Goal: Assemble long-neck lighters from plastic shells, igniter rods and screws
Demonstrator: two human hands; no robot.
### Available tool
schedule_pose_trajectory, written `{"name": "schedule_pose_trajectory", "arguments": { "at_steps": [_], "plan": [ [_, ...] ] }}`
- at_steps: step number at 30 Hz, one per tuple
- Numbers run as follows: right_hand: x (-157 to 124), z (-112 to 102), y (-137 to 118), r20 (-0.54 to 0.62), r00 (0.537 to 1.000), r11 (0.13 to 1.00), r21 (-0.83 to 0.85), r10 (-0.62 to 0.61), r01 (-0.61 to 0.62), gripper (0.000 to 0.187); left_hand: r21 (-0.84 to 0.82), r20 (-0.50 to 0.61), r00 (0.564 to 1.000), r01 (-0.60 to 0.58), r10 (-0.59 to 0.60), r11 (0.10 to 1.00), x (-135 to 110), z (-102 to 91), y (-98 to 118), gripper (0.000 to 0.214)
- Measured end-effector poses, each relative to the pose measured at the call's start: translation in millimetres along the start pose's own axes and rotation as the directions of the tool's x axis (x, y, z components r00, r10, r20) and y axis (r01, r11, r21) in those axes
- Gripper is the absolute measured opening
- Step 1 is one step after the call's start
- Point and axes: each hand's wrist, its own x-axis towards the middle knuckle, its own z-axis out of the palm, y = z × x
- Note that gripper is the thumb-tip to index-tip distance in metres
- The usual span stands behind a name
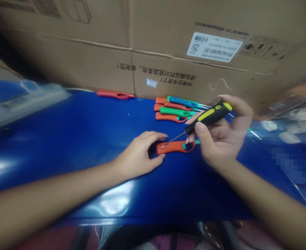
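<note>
My right hand (222, 137) is closed around a black and yellow screwdriver (209, 117), its thin shaft pointing down-left. The tip rests on the left end of an orange handle with a green ring end (174, 147) that lies flat on the blue table (85, 139). My left hand (139, 154) curls over the left end of that orange handle, thumb and fingers pinching it against the table. The two hands sit close together near the middle of the table.
A row of several orange, green and blue handles (177, 108) lies just behind my hands. A single red handle (115, 94) lies further left by a big cardboard box (153, 45). Clear plastic bags lie at the left (25, 100) and right (293, 121).
</note>
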Motion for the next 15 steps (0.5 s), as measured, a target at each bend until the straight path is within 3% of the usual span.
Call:
{"name": "schedule_pose_trajectory", "arguments": {
  "at_steps": [15],
  "plan": [
    [-7.9,0.0,16.6,0.154,0.969,0.977,-0.063,-0.193,0.204,0.060,0.010,0.056,0.998,-0.013,0.013,1.000,-0.4,0.6,-0.3,0.033]
  ]
}}
